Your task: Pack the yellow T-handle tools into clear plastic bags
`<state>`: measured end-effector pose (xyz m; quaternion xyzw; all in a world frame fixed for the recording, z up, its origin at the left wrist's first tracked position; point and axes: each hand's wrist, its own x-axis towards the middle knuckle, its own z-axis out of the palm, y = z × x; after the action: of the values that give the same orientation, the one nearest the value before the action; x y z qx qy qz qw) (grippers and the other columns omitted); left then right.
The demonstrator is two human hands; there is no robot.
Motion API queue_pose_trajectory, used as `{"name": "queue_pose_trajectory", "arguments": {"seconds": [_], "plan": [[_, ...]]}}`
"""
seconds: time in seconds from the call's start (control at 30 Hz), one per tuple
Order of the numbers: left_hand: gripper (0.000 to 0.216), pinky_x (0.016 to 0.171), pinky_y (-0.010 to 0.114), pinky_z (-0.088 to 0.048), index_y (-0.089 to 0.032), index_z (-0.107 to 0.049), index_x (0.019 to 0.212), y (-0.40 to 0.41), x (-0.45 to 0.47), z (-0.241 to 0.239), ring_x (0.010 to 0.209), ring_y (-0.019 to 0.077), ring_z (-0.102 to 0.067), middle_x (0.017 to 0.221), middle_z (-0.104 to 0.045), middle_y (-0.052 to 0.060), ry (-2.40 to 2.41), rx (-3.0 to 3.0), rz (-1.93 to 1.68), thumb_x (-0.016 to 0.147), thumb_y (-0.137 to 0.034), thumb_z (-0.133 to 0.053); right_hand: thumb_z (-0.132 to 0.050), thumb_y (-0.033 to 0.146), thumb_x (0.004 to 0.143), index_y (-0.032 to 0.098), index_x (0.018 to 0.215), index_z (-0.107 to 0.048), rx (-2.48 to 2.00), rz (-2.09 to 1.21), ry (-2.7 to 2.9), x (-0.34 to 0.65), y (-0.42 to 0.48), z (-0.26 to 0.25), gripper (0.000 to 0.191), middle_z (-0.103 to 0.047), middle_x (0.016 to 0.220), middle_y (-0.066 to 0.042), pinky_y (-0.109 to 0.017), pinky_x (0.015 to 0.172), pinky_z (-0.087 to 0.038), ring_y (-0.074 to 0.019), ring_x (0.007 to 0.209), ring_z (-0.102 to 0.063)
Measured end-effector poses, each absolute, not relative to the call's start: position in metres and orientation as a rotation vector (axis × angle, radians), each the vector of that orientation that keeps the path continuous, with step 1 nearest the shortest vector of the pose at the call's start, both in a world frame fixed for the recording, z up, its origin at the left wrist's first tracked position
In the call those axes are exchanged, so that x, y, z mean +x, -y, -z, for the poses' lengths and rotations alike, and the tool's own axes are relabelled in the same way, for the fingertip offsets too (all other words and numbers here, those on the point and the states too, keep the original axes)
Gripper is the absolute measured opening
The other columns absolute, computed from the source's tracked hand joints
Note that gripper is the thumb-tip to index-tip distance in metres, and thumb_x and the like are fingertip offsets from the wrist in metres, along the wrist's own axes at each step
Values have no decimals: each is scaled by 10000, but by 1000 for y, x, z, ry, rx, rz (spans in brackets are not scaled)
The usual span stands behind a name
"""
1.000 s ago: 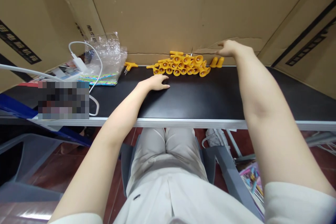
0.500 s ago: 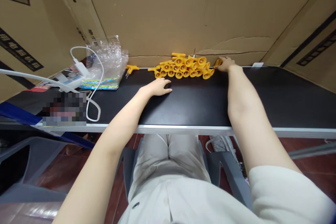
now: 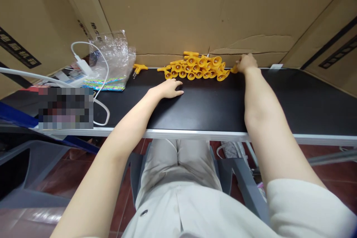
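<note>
Many yellow corkscrews [image 3: 196,68] already lie stacked by cardboard wall [image 3: 173,11]; single corkscrew [image 3: 139,67] lies apart, near plastic bag [image 3: 113,54]. Right hand [image 3: 247,62] touches yellow piece [image 3: 234,70] beside stack; fingers hidden, cannot tell grip. Left hand [image 3: 169,88] rests half spread, holding nothing.

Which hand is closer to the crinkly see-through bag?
Left. The left hand is to the right of the see-through bag, in front of the yellow pile; the right hand is farther away, by the pile's right end.
</note>
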<state>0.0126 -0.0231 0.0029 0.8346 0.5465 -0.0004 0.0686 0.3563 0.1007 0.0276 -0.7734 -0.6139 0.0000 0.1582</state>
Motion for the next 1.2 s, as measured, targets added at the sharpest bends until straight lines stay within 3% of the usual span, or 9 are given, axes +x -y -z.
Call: {"name": "queue_pose_trajectory", "arguments": {"seconds": [0.27, 0.43, 0.67, 0.83, 1.03, 1.2], "plan": [[685, 1287, 331, -402, -112, -497, 1680, 28, 15, -6, 1528, 307, -551, 1643, -572, 196, -1645, 2507, 26, 1078, -440, -494, -606, 216, 1119, -105, 1531, -617, -2385, -51, 1775, 360, -80, -45, 523, -566, 1601, -349, -438, 1147, -454, -415, 1525, -556], [656, 1289, 321, -400, -160, -504, 1680, 29, 15, -7, 1534, 290, -550, 1660, -575, 154, -1657, 2514, 31, 1087, -441, -503, -590, 161, 1097, -140, 1516, -612, -2388, -7, 1813, 350, -57, -44, 516, -570, 1584, -370, -437, 1162, -463, -422, 1516, -567], [653, 1291, 314, -404, -164, -498, 1684, 28, 13, -6, 1542, 272, -555, 1677, -574, 151, -1651, 2542, 47, 1092, -442, -497, -563, 104, 1073, -108, 1511, -639, -2397, 24, 1836, 346, -40, -57, 492, -599, 1549, -377, -480, 1144, -493, -451, 1482, -597], [673, 1292, 314, -405, -148, -493, 1687, 26, 13, -5, 1549, 269, -555, 1692, -565, 156, -1652, 2544, 40, 1087, -454, -498, -587, 138, 1064, -109, 1498, -645, -2350, 27, 1876, 351, -37, -64, 502, -632, 1507, -375, -450, 1108, -494, -424, 1440, -625], [655, 1295, 322, -411, -212, -526, 1670, 22, 9, -3, 1559, 255, -555, 1704, -570, 111, -1644, 2529, -10, 1064, -458, -520, -480, 190, 1077, -40, 1482, -690, -2122, 157, 1659, 325, -19, -47, 510, -614, 1562, -323, -482, 1216, -491, -438, 1464, -613], [593, 1289, 314, -422, -218, -603, 1608, 24, 6, -6, 1533, 258, -581, 1665, -621, 72, -1644, 2465, -104, 1060, -434, -537, -587, 276, 1058, 46, 1532, -657, -2165, -31, 1784, 316, -20, -22, 532, -625, 1538, -316, -590, 1266, -453, -455, 1495, -586]]}}
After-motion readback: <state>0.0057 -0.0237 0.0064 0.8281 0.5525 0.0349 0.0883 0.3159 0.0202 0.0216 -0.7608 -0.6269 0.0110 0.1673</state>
